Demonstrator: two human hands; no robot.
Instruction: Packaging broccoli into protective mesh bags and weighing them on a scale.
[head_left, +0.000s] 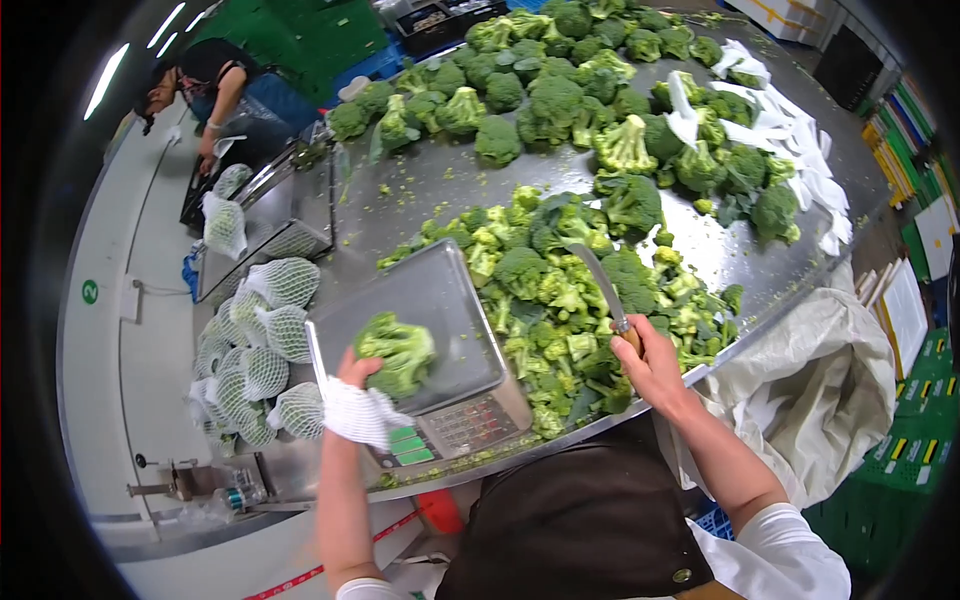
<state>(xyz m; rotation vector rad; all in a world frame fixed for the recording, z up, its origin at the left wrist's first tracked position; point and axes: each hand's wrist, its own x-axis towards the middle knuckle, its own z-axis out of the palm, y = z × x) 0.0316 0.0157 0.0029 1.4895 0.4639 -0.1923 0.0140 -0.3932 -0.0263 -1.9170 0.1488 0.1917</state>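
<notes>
A broccoli head (399, 352) is in my left hand (358, 370), over the metal pan of a digital scale (420, 300). White foam netting (360, 412) wraps my left wrist. My right hand (651, 360) grips the wooden handle of a knife with a curved blade (600, 281), its tip pointing up and away from me. Under the knife lies a heap of cut broccoli pieces (562, 300), spread along the right side of the scale. The scale's keypad (469, 421) faces me.
Many broccoli heads (555, 97) cover the far part of the steel table (367, 210). White foam net sleeves (795, 135) lie at the right. Netted broccoli (262, 330) is piled left of the scale. A pale sack (810, 375) hangs at the right edge. Another person (232, 82) works at far left.
</notes>
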